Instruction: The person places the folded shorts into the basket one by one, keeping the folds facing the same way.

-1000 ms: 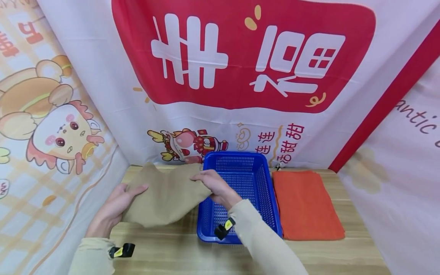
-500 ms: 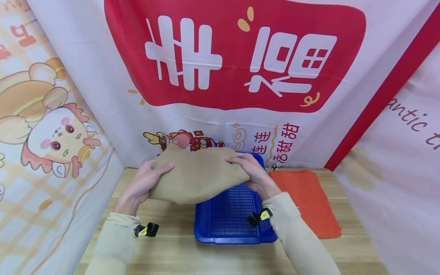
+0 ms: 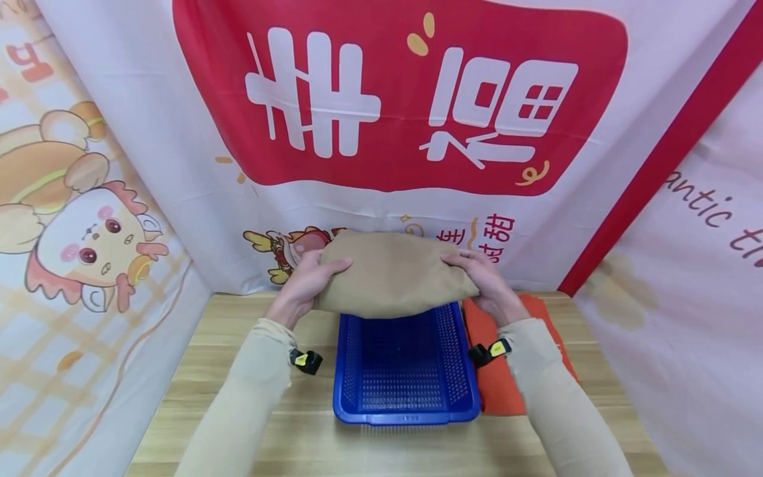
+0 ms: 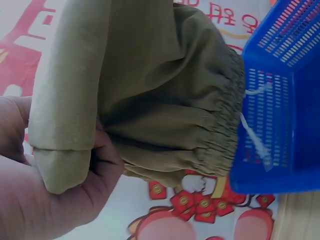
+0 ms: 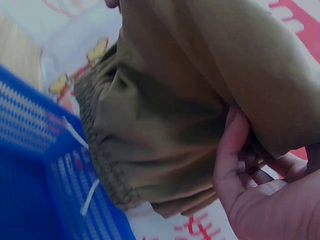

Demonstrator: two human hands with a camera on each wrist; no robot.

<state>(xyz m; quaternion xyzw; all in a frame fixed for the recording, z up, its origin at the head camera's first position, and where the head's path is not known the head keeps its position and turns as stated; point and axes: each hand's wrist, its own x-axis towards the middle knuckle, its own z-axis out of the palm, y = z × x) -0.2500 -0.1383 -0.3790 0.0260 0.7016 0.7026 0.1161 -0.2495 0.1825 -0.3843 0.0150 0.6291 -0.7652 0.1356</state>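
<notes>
Folded khaki shorts are held up in the air over the far part of a blue plastic basket. My left hand pinches their left side, thumb on top. On the opposite side, my right hand grips the cloth the same way. In the left wrist view, a gathered elastic waistband hangs on the underside, toward the basket. White drawstring ends dangle from it in the right wrist view. The basket's visible floor shows bare mesh; its far end is hidden behind the shorts.
A folded orange cloth lies right of the basket, partly covered by my right arm. The wooden table ends at a printed fabric backdrop. More printed fabric hangs along the left and right sides.
Both hands have carried the khaki shorts rightward and up, from left of the basket to above its far end. Their grip stays the same. The basket and orange cloth have not moved.
</notes>
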